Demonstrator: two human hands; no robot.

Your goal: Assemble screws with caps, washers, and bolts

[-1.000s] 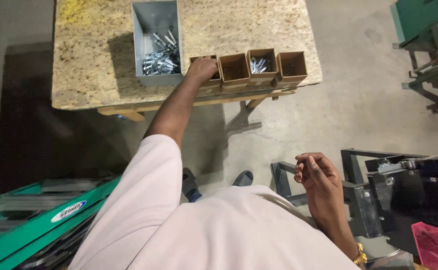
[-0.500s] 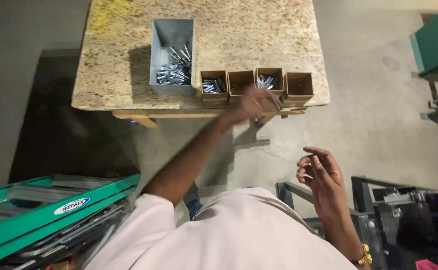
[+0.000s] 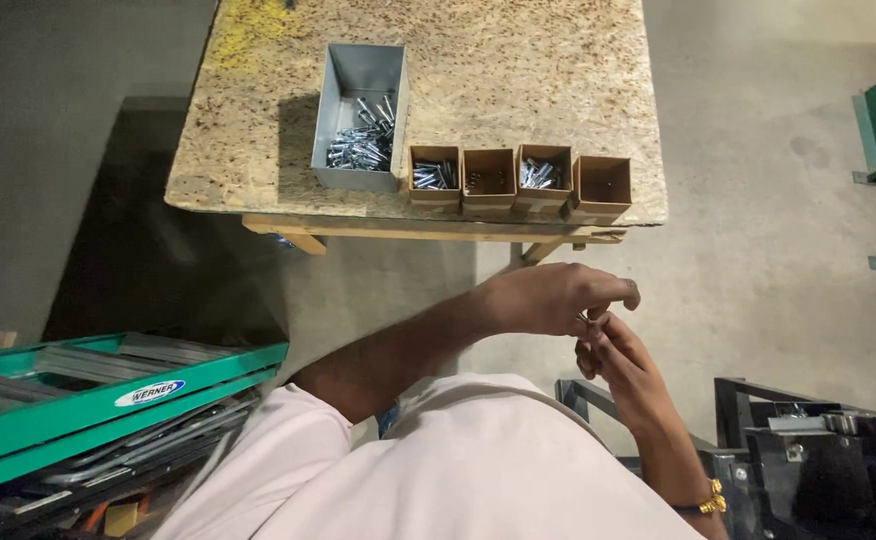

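Concrete floor and a speckled chipboard worktop (image 3: 518,60), with your hands joined well short of its near edge.
Your left hand (image 3: 548,298) and right hand (image 3: 626,362) meet fingertip to fingertip, pinching a small metal piece (image 3: 588,322), too small to identify. Beyond the grip stand a grey sheet-metal bin of bright screws (image 3: 360,118) and a row of four square brown cardboard boxes (image 3: 516,180), open-topped for easy reach.

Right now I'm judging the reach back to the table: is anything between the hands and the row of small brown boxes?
Nothing visible. The left hand and right hand meet over bare floor, short of the table edge; the brown boxes sit unblocked along it.
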